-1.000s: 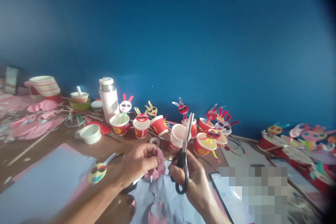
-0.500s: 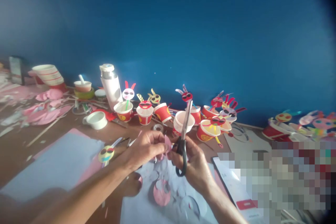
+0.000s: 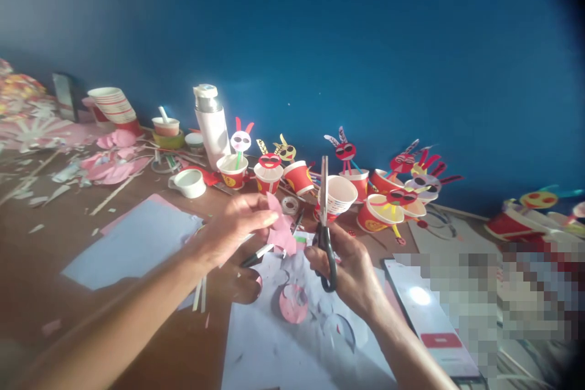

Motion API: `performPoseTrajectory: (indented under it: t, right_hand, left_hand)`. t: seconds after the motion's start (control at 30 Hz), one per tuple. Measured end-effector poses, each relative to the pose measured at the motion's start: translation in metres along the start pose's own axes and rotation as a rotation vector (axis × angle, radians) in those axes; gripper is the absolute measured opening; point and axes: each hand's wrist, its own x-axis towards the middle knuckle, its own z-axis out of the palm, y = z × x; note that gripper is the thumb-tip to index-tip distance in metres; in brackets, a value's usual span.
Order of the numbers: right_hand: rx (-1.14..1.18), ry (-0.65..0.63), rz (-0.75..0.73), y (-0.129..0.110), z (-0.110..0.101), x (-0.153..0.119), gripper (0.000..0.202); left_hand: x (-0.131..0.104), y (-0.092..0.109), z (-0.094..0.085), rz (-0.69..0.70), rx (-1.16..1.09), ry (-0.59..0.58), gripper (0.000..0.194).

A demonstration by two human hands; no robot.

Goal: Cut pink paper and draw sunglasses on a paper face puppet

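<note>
Between its thumb and fingers my left hand [image 3: 244,219] pinches a cut piece of pink paper [image 3: 283,234], which hangs down with uneven edges. Black-handled scissors [image 3: 325,225] are in my right hand [image 3: 350,265], thumb through a loop, blades pointing up and looking closed. The scissors are apart from the pink paper. Below both hands lies a white sheet [image 3: 265,347]. On it rest a pink paper disc [image 3: 294,303] with a piece cut out and a white paper ring [image 3: 340,332].
Red paper cups [image 3: 269,180] with paper-faced figures line the wall beside a white thermos [image 3: 212,128]. A pale blue sheet [image 3: 132,244] and pink scraps [image 3: 107,164] lie left. A white tape roll [image 3: 289,205] sits behind my hands; a phone [image 3: 434,317] lies right.
My hands have drawn apart, and the scissors have come away from the pink paper. More of the paper now shows in my left hand. The whole view has shifted slightly.
</note>
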Motion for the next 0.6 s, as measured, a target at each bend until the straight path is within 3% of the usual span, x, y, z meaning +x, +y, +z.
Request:
performPoseTrajectory:
  t: [0.07,0.27,0.43,0.6]
  right_hand:
    - [-0.094,-0.016,0.008,0.000,-0.003,-0.002,0.040]
    - [-0.553,-0.178,0.087,-0.003,0.002,-0.020,0.035]
    - [-0.794,-0.310,0.079,0.027,0.050,-0.044,0.040]
    - [-1.115,-0.329,-0.142,0.055,0.094,-0.056,0.034]
  left_hand:
    - [-0.011,-0.002,-0.015,0.018,-0.007,0.119,0.015]
    - [-0.036,-0.033,-0.036,-0.002,-0.107,0.238,0.020]
    - [-0.041,-0.047,-0.041,0.016,-0.247,0.303,0.022]
    - [-0.040,-0.056,-0.050,0.012,-0.287,0.280,0.022]
